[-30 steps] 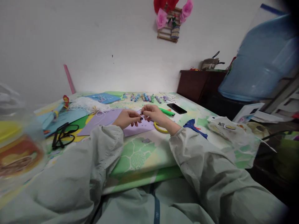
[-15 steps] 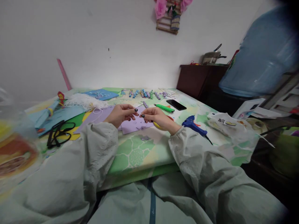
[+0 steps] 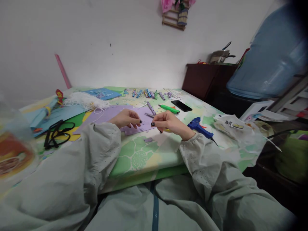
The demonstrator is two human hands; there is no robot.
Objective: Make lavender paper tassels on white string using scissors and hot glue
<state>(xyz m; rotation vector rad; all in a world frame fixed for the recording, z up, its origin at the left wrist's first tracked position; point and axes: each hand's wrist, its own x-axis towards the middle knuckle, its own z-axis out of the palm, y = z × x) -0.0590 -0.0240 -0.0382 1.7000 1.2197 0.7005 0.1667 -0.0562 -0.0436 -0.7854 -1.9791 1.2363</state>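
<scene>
My left hand (image 3: 127, 118) is closed in a pinch above purple sheets (image 3: 109, 114). Thumb and fingertips also meet on my right hand (image 3: 169, 122), a short gap away. Whatever lies between the fingertips is too fine to make out. Small purple scraps (image 3: 148, 140) lie on the patterned tablecloth (image 3: 138, 160) and the paper below the hands. Just beyond the fingers are scissors (image 3: 149, 114), partly hidden by my right hand, and a slim purple paper roll (image 3: 150, 107). A green utility knife (image 3: 169, 109) lies behind my right hand.
A blue glue gun (image 3: 200, 127) and a black phone (image 3: 182, 106) lie to the right, near a plastic bag (image 3: 237, 130). On the left are black-framed glasses (image 3: 59, 134) and tangled white string (image 3: 84, 101). Several small curled-paper pieces (image 3: 148, 93) line the back.
My hands have moved apart, the right one shifting rightward. The scissors and purple roll show more clearly between them. The view has tilted slightly.
</scene>
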